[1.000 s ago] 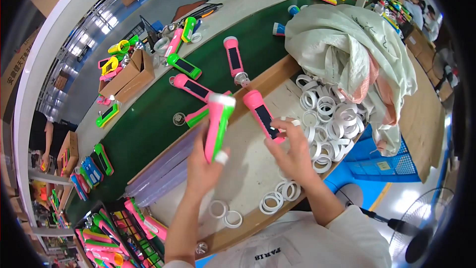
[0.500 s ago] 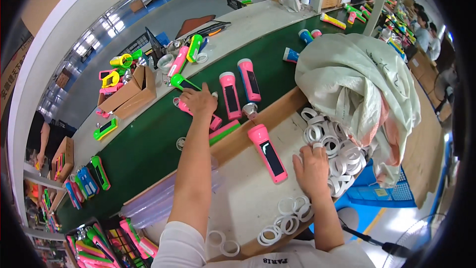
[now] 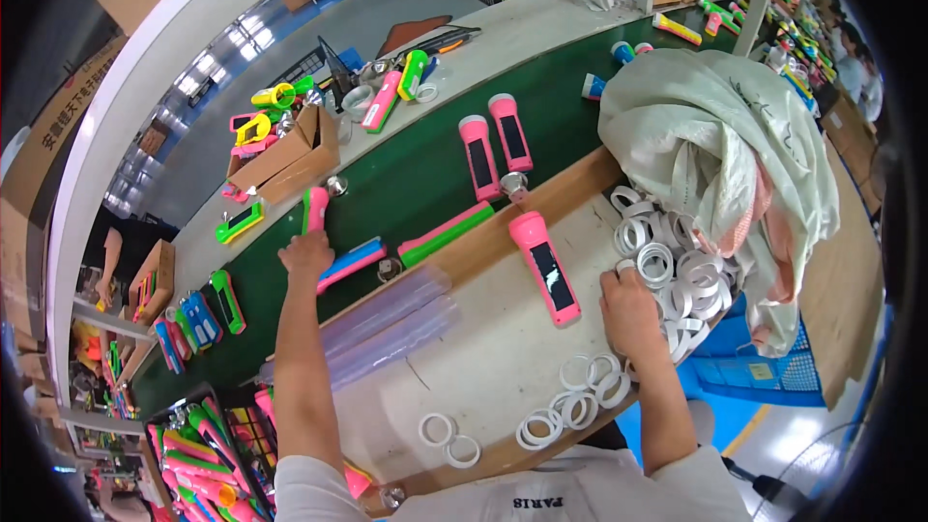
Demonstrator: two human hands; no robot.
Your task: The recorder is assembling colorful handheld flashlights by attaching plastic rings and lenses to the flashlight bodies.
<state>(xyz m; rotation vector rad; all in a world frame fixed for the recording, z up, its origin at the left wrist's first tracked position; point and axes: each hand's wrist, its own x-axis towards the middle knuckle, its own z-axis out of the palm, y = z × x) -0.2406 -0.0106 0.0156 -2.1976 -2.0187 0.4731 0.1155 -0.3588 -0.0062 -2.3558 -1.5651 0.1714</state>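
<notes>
My left hand [image 3: 306,254] is closed around the lower end of a pink flashlight [image 3: 315,211] with a green edge, over the green conveyor belt. At the edge of a heap of white plastic rings [image 3: 698,275], my right hand [image 3: 632,313] has its fingers curled, with a bit of white ring at the fingertips. Between the hands, a pink flashlight with a dark panel [image 3: 547,271] lies on the worktop, its head towards the belt. A silver reflector cup [image 3: 515,184] rests on the wooden ledge just beyond it.
Two pink flashlights [image 3: 479,157] lie across the belt. Clear plastic sleeves [image 3: 396,319] and loose rings [image 3: 580,410] are on the worktop. A large whitish sack [image 3: 710,135] bulges at the right. A crate of flashlight bodies [image 3: 208,464] stands lower left; a cardboard box [image 3: 290,159] sits beyond the belt.
My left hand has moved left along the belt and now grips a pink flashlight. The view has shifted. My right hand stays by the ring heap.
</notes>
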